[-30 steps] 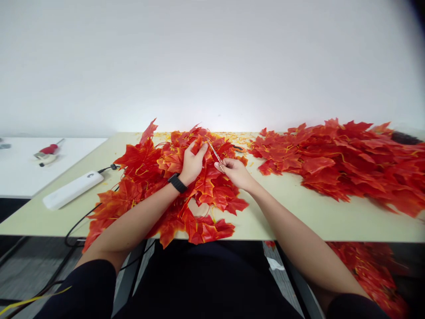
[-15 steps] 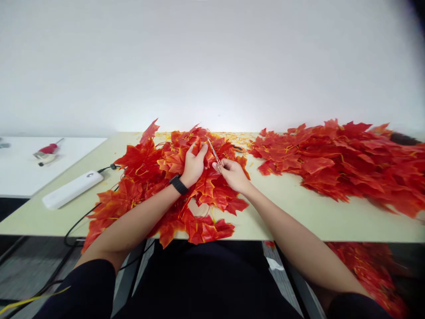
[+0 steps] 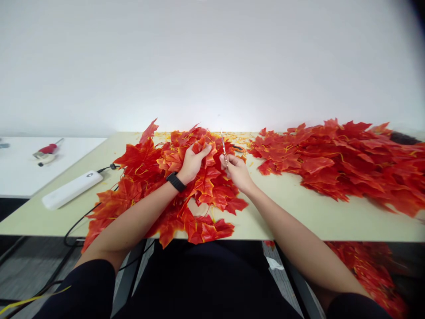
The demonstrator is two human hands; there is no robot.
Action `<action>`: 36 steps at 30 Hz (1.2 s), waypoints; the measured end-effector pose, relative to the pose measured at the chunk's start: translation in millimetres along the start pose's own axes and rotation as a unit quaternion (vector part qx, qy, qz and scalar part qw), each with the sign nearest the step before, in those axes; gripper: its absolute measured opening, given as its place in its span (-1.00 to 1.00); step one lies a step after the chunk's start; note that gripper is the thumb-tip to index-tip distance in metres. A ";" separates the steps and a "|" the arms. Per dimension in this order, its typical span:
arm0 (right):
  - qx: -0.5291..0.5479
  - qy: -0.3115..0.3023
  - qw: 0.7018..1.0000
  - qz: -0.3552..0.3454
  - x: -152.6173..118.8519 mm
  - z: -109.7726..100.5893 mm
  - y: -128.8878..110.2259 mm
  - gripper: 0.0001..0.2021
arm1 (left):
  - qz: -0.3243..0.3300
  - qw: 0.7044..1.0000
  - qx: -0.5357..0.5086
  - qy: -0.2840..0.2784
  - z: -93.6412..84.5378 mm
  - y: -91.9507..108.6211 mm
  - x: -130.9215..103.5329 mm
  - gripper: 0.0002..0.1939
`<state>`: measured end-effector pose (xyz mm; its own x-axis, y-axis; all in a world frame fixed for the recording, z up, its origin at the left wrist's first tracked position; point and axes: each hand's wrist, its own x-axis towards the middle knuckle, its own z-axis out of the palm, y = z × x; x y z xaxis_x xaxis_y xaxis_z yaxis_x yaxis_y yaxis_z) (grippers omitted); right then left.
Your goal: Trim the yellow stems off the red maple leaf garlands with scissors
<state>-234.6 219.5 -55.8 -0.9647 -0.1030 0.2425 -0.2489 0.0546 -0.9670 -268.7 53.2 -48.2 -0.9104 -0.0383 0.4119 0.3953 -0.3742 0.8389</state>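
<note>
My left hand [image 3: 193, 164], wearing a black band at the wrist, is closed with its thumb pressed on an orange-red artificial maple leaf [image 3: 201, 144]. In my right hand [image 3: 237, 173] is a slim pair of metal scissors [image 3: 223, 144], its tip pointing up and away from me. The scissors stand just right of the held leaf, apart from it. Beneath both hands spreads a loose heap of red and orange artificial maple leaves [image 3: 133, 197] with yellow stems. My fingers hide part of the held leaf and the scissor handles.
A larger pile of red leaves [image 3: 335, 164] covers the table's right side. Yellow scraps [image 3: 244, 136] lie along the back edge by the wall. On the left are a white oblong device [image 3: 73, 189] with a black cable and a red-and-white tool [image 3: 47, 154]. More leaves [image 3: 368, 270] sit below the table.
My right hand has moved slightly right, taking the scissors off the leaf and turning them more upright. My left hand has shifted a little left and tilted.
</note>
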 end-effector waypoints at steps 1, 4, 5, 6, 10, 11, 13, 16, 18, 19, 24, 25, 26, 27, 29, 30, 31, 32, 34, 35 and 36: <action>0.029 0.007 0.999 0.011 -0.2 -0.7 -3.2 -0.40 | -0.007 1.000 0.012 -0.024 -1.2 2.0 0.6 -0.64; 0.137 0.017 0.990 0.035 -0.6 -1.3 -11.6 -0.43 | -0.012 0.994 0.063 -0.088 -4.1 7.2 1.2 -0.61; 0.169 0.017 0.985 0.040 -0.7 -1.0 -13.5 -0.43 | -0.009 0.991 0.080 -0.105 -4.9 7.9 1.3 -0.58; 0.196 0.015 0.979 0.046 -0.7 -0.5 -14.7 -0.42 | -0.004 0.988 0.097 -0.118 -5.7 7.9 1.4 -0.54; 0.245 0.014 0.967 0.061 -0.4 0.9 -14.4 -0.45 | 0.065 0.969 0.210 -0.116 -8.8 1.5 2.6 -0.41; 0.251 0.016 0.966 0.063 -0.2 0.9 -13.6 -0.46 | 0.100 0.959 0.243 -0.103 -9.3 -0.6 2.6 -0.39; 0.262 0.023 0.963 0.064 0.4 0.3 -12.1 -0.48 | 0.177 0.936 0.299 -0.063 -9.6 -3.2 1.2 -0.31; 0.276 0.032 0.958 0.064 1.9 -1.1 -10.0 -0.49 | 0.271 0.881 0.386 -0.012 -7.9 -0.6 -5.5 -0.33; 0.286 0.036 0.956 0.061 2.7 -1.8 -9.0 -0.50 | 0.313 0.837 0.449 -0.021 -6.1 4.8 -11.7 -0.58; 0.292 0.039 0.954 0.060 2.9 -2.0 -8.6 -0.51 | 0.324 0.816 0.478 -0.040 -5.3 7.8 -14.7 -0.70; 0.303 0.055 0.949 0.071 3.0 -1.7 -9.6 -0.50 | 0.300 0.746 0.575 -0.151 -3.7 16.8 -22.2 -0.47; 0.303 0.056 0.949 0.071 2.9 -1.6 -10.1 -0.50 | 0.294 0.738 0.584 -0.167 -3.9 17.0 -22.1 -0.38; 0.303 0.056 0.949 0.070 2.9 -1.5 -10.6 -0.49 | 0.291 0.730 0.592 -0.178 -4.2 16.9 -21.7 -0.33; 0.303 0.055 0.949 0.065 3.0 -1.5 -11.2 -0.49 | 0.291 0.725 0.596 -0.186 -4.6 16.6 -21.1 -0.35; 0.304 0.056 0.950 0.050 3.6 -2.0 -12.0 -0.49 | 0.289 0.725 0.593 -0.195 -5.2 15.6 -19.9 -0.52; 0.304 0.056 0.950 0.046 4.0 -2.4 -12.3 -0.49 | 0.285 0.733 0.584 -0.199 -5.4 15.0 -19.1 -0.61; 0.301 0.057 0.951 0.044 4.5 -3.1 -12.5 -0.50 | 0.279 0.748 0.568 -0.199 -5.5 14.2 -18.2 -0.68; 0.296 0.058 0.953 0.043 5.1 -3.8 -12.7 -0.52 | 0.274 0.768 0.546 -0.192 -5.6 13.4 -17.0 -0.73; 0.277 0.060 0.958 0.045 5.8 -5.3 -12.8 -0.55 | 0.260 0.817 0.490 -0.158 -5.6 11.2 -13.5 -0.77; 0.264 0.061 0.961 0.046 5.9 -5.7 -12.9 -0.55 | 0.252 0.842 0.459 -0.131 -5.7 9.9 -11.2 -0.76; 0.251 0.063 0.965 0.047 5.7 -5.9 -13.0 -0.54 | 0.242 0.863 0.431 -0.105 -6.1 8.3 -8.5 -0.76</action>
<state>-237.3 224.0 -41.3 -0.9917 0.0032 0.1284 -0.1171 -0.4327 -0.8939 -258.4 44.8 -46.9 -0.6073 0.2058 0.7673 0.7490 0.4703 0.4667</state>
